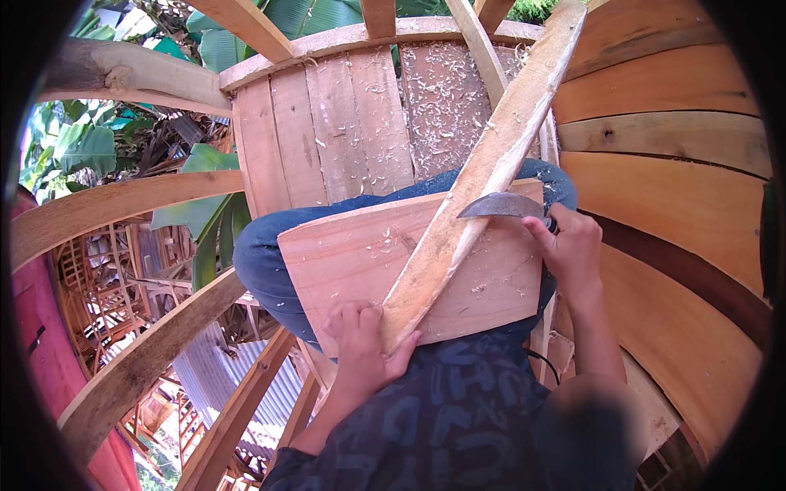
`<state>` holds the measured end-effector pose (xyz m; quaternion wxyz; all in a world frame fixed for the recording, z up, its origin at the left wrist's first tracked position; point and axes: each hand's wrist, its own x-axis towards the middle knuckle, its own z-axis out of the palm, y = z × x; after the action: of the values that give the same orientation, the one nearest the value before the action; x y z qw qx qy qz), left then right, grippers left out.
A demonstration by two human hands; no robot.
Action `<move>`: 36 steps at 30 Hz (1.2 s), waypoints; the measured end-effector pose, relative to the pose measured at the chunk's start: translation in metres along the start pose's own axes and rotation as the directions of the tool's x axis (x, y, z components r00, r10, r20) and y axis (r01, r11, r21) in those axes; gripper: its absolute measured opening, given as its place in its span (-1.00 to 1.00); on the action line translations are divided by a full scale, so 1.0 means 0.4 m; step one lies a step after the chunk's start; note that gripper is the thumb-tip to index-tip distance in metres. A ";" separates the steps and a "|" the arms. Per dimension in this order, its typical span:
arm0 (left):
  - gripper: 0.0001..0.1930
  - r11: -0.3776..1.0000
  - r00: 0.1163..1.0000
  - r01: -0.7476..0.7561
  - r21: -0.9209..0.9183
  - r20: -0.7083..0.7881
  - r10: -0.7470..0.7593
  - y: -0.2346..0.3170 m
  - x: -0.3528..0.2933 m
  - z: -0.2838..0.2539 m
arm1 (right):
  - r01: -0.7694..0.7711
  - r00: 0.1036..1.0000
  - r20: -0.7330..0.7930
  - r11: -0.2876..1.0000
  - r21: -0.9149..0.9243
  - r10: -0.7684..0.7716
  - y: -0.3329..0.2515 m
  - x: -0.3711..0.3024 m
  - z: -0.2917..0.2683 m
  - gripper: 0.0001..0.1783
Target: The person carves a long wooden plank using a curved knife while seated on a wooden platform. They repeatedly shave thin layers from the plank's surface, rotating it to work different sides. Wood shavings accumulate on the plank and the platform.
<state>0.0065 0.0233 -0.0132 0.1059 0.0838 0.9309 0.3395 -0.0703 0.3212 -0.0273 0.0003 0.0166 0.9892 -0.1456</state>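
A long, narrow wooden slat [438, 245] runs slantwise from my lap up to the far right, its right edge pale and rough. My left hand [360, 348] is wrapped round the slat's near end, thumb on one side and fingers on the other. In my right hand [571, 250], closed round the handle, is a knife with a curved dark blade [501, 204]. The blade lies across the slat's right edge, pointing left; most of the handle is hidden by my fingers. Beneath the slat, a wide wooden board [344, 266] rests across my crossed legs.
Wood shavings lie over the plank floor [336, 123] ahead, thickest on its right side. A wall of horizontal planks [663, 196] stands close on the right. On the left, spaced wooden rails [147, 200] border a drop to corrugated metal sheets [217, 376] and plants.
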 end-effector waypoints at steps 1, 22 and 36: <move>-0.45 1.000 1.000 0.004 0.007 0.000 -0.004 0.003 -0.001 -0.001 | -0.049 0.999 -0.021 0.999 -0.020 0.048 0.028 0.019 -0.004 -0.34; -0.65 0.985 0.990 0.108 -0.132 0.102 -0.094 -0.006 -0.004 -0.055 | 0.020 0.988 0.146 0.989 0.147 -0.042 -0.134 -0.037 -0.040 -0.34; -0.58 0.986 0.989 0.106 -0.127 0.115 -0.092 -0.013 -0.019 -0.031 | -0.251 0.967 0.036 0.968 0.003 0.250 -0.072 0.031 -0.142 -0.33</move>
<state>0.0104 0.0100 -0.0065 0.1786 0.0484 0.9022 0.3897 -0.0832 0.3104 0.0353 0.0362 0.1387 0.9784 -0.1487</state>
